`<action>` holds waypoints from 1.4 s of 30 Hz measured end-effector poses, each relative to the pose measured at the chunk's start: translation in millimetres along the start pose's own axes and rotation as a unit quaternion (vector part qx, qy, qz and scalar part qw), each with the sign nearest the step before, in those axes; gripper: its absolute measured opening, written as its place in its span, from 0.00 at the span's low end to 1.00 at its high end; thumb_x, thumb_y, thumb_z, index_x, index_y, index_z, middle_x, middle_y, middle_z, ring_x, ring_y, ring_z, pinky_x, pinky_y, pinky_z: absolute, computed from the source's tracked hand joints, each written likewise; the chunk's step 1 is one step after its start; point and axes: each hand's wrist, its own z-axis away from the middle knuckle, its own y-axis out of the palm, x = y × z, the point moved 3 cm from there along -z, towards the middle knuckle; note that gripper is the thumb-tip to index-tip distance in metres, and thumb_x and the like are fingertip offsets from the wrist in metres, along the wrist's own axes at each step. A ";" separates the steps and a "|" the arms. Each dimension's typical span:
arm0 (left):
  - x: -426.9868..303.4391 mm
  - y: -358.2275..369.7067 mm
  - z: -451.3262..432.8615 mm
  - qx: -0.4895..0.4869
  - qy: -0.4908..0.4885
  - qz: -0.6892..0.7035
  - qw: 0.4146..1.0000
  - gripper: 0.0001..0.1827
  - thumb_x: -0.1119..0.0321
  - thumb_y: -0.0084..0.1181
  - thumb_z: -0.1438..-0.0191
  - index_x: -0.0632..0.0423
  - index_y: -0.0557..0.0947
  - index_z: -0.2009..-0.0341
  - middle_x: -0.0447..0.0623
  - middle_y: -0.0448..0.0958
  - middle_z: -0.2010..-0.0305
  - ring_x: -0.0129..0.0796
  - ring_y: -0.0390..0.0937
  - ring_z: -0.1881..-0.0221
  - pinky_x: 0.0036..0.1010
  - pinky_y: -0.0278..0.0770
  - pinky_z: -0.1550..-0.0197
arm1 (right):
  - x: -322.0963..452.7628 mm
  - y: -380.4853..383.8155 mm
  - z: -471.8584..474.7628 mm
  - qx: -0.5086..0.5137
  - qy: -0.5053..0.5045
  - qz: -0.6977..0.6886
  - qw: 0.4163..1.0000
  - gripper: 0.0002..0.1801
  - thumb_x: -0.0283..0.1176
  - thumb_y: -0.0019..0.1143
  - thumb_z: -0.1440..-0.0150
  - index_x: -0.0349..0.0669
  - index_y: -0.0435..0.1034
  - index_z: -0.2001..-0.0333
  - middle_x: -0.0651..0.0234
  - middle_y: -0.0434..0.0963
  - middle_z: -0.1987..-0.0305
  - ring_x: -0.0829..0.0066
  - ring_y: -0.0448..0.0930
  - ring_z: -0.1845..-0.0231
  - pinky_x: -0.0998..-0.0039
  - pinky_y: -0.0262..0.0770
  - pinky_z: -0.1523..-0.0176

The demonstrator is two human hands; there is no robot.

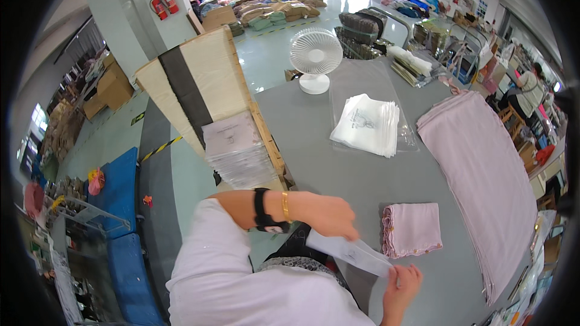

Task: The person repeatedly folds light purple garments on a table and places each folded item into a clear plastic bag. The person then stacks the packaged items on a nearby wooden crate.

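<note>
My left hand [324, 213], with a black wrist strap and a gold-coloured bracelet above it, grips one end of a translucent printed plastic bag [349, 251]. The other end is pinched by the fingers of my right hand [403, 283]. Stretched between both hands, the bag is held at the near table edge in front of my body. Just beyond it lies a folded pink cloth [411, 230] with a scalloped edge. Farther back, a pile of similar printed plastic bags [367, 124] rests on a larger clear plastic sheet [408, 133].
A tall pile of pink fabric [485, 181] covers the table's right side. A white fan [315, 56] stands at the far edge. On the left, bagged pink cloths [235, 145] are stacked beside a padded board [213, 72]. Blue platform carts [118, 190] stand on the floor. A person [528, 88] works far right.
</note>
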 end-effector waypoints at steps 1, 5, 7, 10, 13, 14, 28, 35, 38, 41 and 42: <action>2.2 -1.5 12.9 -0.010 0.001 0.022 1.000 0.09 0.67 0.56 0.39 0.52 0.81 0.54 0.54 0.78 0.70 0.49 0.77 0.60 0.44 0.75 0.58 | -1.1 -6.3 5.8 -0.030 0.012 -0.017 0.999 0.03 0.25 0.65 0.43 0.39 0.77 0.67 0.63 0.79 0.69 0.57 0.77 0.62 0.54 0.69 0.38; -5.0 8.1 18.6 -0.159 0.081 0.062 0.982 0.10 0.61 0.58 0.36 0.55 0.83 0.60 0.56 0.79 0.68 0.50 0.77 0.61 0.44 0.75 0.55 | 3.6 -6.2 4.0 -0.004 0.020 -0.042 0.999 0.05 0.26 0.66 0.44 0.38 0.77 0.67 0.62 0.80 0.68 0.56 0.78 0.61 0.56 0.72 0.42; -1.8 18.9 -0.6 -0.027 0.027 0.217 0.975 0.11 0.62 0.57 0.35 0.56 0.83 0.59 0.56 0.79 0.63 0.49 0.76 0.57 0.43 0.75 0.52 | 5.9 8.5 -7.6 0.056 0.017 -0.098 0.994 0.07 0.26 0.68 0.45 0.38 0.77 0.63 0.63 0.81 0.67 0.57 0.79 0.62 0.59 0.74 0.46; 24.9 -13.0 -8.3 -0.007 -0.155 0.327 0.932 0.10 0.64 0.56 0.35 0.57 0.82 0.56 0.55 0.79 0.58 0.47 0.77 0.54 0.39 0.76 0.50 | -8.2 20.0 -26.5 0.114 0.097 -0.206 0.967 0.18 0.27 0.69 0.45 0.37 0.76 0.50 0.62 0.82 0.62 0.55 0.80 0.59 0.60 0.74 0.51; 59.7 -106.0 0.9 -0.382 -0.134 -0.154 0.901 0.08 0.67 0.57 0.39 0.55 0.80 0.56 0.49 0.78 0.62 0.44 0.79 0.62 0.36 0.79 0.59 | -35.3 3.8 -43.9 0.005 0.126 -0.046 0.991 0.25 0.30 0.71 0.46 0.38 0.74 0.45 0.61 0.82 0.60 0.56 0.80 0.57 0.61 0.75 0.51; 71.4 -124.8 -4.3 -0.370 -0.197 -0.304 0.855 0.13 0.66 0.60 0.45 0.56 0.81 0.55 0.54 0.79 0.56 0.52 0.79 0.59 0.41 0.79 0.56 | -46.7 -1.8 -48.3 -0.008 0.153 -0.006 0.988 0.25 0.31 0.72 0.46 0.38 0.74 0.45 0.61 0.82 0.59 0.56 0.80 0.56 0.60 0.75 0.50; 103.0 35.2 -152.6 -0.182 -0.128 -0.046 0.974 0.42 0.41 0.70 0.53 0.62 0.74 0.45 0.55 0.71 0.47 0.52 0.77 0.48 0.43 0.80 0.52 | -64.8 77.6 -117.0 0.068 0.066 0.141 0.986 0.54 0.65 0.74 0.63 0.52 0.71 0.34 0.48 0.52 0.20 0.35 0.48 0.20 0.28 0.44 0.27; 87.4 52.3 -127.2 -0.123 -0.167 0.137 0.969 0.34 0.53 0.67 0.45 0.60 0.75 0.40 0.54 0.71 0.45 0.49 0.78 0.51 0.42 0.78 0.53 | -43.4 79.9 -45.7 0.033 0.044 0.115 0.992 0.43 0.39 0.75 0.59 0.51 0.72 0.35 0.53 0.61 0.23 0.43 0.63 0.27 0.41 0.60 0.31; 66.5 66.7 -130.6 -0.117 -0.082 0.093 0.985 0.22 0.61 0.60 0.42 0.60 0.77 0.47 0.57 0.72 0.50 0.52 0.78 0.53 0.43 0.76 0.49 | -55.1 52.2 -17.4 -0.022 0.082 0.075 0.994 0.42 0.30 0.74 0.61 0.51 0.73 0.36 0.56 0.66 0.27 0.48 0.71 0.34 0.51 0.68 0.35; 31.0 89.1 -147.7 -0.147 -0.081 0.113 0.979 0.23 0.69 0.58 0.43 0.60 0.75 0.43 0.58 0.73 0.52 0.53 0.78 0.55 0.43 0.77 0.52 | -51.0 32.4 -2.4 -0.126 0.065 0.019 0.990 0.43 0.27 0.74 0.61 0.49 0.73 0.36 0.56 0.67 0.27 0.48 0.72 0.37 0.55 0.71 0.36; 19.4 95.0 -153.7 -0.157 -0.081 0.152 0.972 0.25 0.70 0.58 0.44 0.60 0.73 0.42 0.58 0.72 0.51 0.52 0.79 0.55 0.42 0.78 0.52 | -47.0 33.3 -1.5 -0.108 0.044 0.000 0.993 0.43 0.27 0.74 0.61 0.49 0.73 0.36 0.56 0.67 0.27 0.48 0.72 0.36 0.54 0.70 0.36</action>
